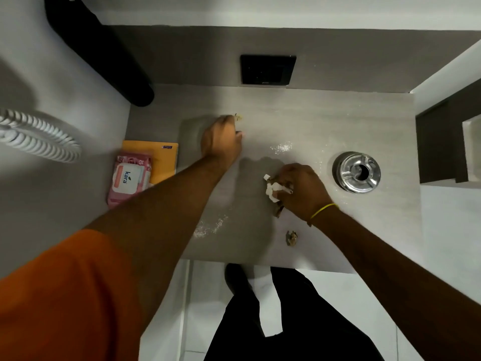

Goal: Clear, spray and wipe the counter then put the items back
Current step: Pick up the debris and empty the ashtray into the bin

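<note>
A grey counter (325, 121) is seen from above, dusted with white powder (281, 147) in patches. The left hand (221, 142) is stretched to the middle of the counter, fingers curled down beside a small yellowish scrap (238, 116); whether anything is pinched cannot be told, as the hand is blurred. The right hand (299, 188) is closed on crumpled white and brown scraps (272, 190). A brown crumpled bit (292, 237) lies near the front edge. A steel ashtray (356, 171) stands at the right; a pink Kara wipes pack (128, 178) rests on a yellow notebook (161, 162) at the left.
</note>
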A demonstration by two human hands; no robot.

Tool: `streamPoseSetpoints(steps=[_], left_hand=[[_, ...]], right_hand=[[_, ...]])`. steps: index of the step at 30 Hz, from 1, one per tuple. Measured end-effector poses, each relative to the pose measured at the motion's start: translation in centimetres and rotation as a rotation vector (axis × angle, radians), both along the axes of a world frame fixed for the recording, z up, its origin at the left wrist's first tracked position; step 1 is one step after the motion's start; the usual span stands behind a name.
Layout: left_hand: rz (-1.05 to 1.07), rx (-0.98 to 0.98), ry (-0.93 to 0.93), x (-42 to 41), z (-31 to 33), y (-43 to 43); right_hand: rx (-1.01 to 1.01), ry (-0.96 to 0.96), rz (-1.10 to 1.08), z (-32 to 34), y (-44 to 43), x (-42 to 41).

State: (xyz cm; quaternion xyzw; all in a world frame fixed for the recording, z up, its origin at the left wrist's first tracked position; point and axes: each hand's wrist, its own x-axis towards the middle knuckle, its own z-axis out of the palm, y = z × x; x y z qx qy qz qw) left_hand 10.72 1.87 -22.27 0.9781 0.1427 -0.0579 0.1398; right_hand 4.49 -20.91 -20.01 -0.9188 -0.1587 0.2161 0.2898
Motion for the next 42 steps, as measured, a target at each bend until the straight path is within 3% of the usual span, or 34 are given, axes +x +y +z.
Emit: streamPoseSetpoints(steps=[12, 18, 21, 25, 29, 34, 42], left_hand=[[-0.034, 0.035, 0.024, 4.7, -1.3, 0.8], [-0.09, 0.012, 0.048, 6.4, -1.0, 1.4], [-0.094, 0.037, 0.075, 6.7, -0.9, 1.2], [-0.123, 0.039, 0.055, 5.9, -0.6, 0.4], [-0.127, 0.014, 0.042, 5.0, -0.7, 0.5], [-0.094, -0.085, -0.017, 5.3, -0.9, 0.5], [-0.153, -0.076, -0.052, 9.7, -1.3, -5.4]], right_hand=[[-0.241, -0.147, 0.141, -1.0, 1.6, -0.4], [0.014, -0.236, 0.009, -0.7, 0.8, -0.3], [0.314, -0.217, -0.255, 0.1, 0.5, -0.3], [0.627, -0.026, -0.579, 0.8, -0.8, 0.9], [0.651, 0.088, -0.713, 0.3, -2.7, 2.3], [0.617, 0.201, -0.686, -0.2, -4.3, 2.4], [0.579, 0.197, -0.676, -1.0, -4.2, 1.9]])
